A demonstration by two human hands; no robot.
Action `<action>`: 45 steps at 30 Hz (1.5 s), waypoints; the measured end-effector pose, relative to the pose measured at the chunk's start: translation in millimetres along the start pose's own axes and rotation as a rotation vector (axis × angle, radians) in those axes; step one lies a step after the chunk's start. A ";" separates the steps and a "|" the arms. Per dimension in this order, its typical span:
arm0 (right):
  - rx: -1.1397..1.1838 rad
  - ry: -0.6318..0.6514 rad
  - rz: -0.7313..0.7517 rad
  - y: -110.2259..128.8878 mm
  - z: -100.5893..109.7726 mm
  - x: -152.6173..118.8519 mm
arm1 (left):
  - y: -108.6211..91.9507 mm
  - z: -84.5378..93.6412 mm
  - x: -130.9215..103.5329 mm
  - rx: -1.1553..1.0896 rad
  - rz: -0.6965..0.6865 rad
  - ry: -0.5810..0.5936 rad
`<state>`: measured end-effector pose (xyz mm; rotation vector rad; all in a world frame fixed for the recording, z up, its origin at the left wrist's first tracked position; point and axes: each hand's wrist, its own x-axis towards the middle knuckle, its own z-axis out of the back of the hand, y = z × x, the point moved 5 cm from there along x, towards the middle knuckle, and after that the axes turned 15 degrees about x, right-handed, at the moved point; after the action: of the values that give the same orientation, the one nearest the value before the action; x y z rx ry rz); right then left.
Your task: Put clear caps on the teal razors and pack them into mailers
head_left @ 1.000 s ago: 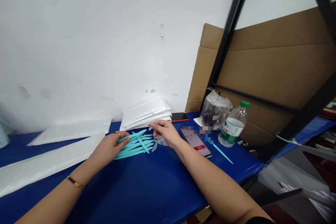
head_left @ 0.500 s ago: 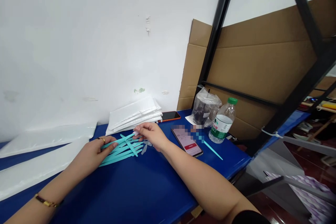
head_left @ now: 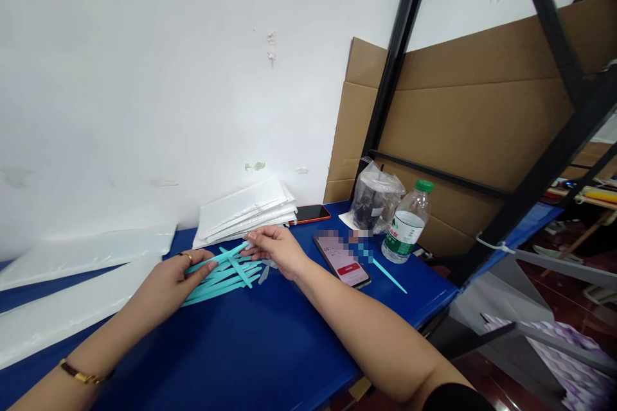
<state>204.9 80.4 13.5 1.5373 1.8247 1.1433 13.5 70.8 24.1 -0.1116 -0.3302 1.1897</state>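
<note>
My left hand point(head_left: 186, 276) pinches the left end of a turquoise strip point(head_left: 216, 258) between thumb and fingers. The fingertips of my right hand point(head_left: 267, 245) close on the strip's other end, where a small whitish bit shows. Beneath the held strip, several more turquoise strips point(head_left: 226, 283) lie on the blue table point(head_left: 231, 347), one crossing the others at an angle. Small translucent pieces point(head_left: 264, 273) rest just below my right hand, partly hidden by it.
Behind my hands is a stack of white packets point(head_left: 241, 209); larger ones point(head_left: 72, 302) lie left. An orange-edged phone point(head_left: 311, 213), a lit phone point(head_left: 344, 263), a bagged cup point(head_left: 371, 199), a bottle point(head_left: 407, 228) and a single turquoise strip point(head_left: 390, 275) are on the right, near a black frame.
The view has shifted slightly. The whitish bit at my right fingertips shows less than before; both hands keep nearly the same place and hold.
</note>
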 end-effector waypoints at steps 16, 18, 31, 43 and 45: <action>-0.087 -0.013 0.018 -6.6 -3.6 -4.5 | -16.8 3.4 -7.0 -0.085 -0.062 -0.015; -0.145 -0.013 0.041 -7.8 -4.0 -5.0 | -19.7 1.3 -8.8 -0.113 -0.059 -0.009; -1.300 0.413 0.143 35.6 12.6 -13.6 | -59.7 -15.6 -33.2 0.005 -0.311 0.269; -1.420 0.610 -0.028 9.4 7.4 -19.2 | -44.7 -31.3 -20.5 0.199 -0.189 0.105; -1.394 0.590 -0.010 13.0 7.7 -19.0 | -39.8 -28.9 -19.8 0.196 -0.176 0.094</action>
<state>222.8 64.6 17.6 0.3588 0.7465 2.2637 51.4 40.2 3.2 0.0320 -0.1365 1.0327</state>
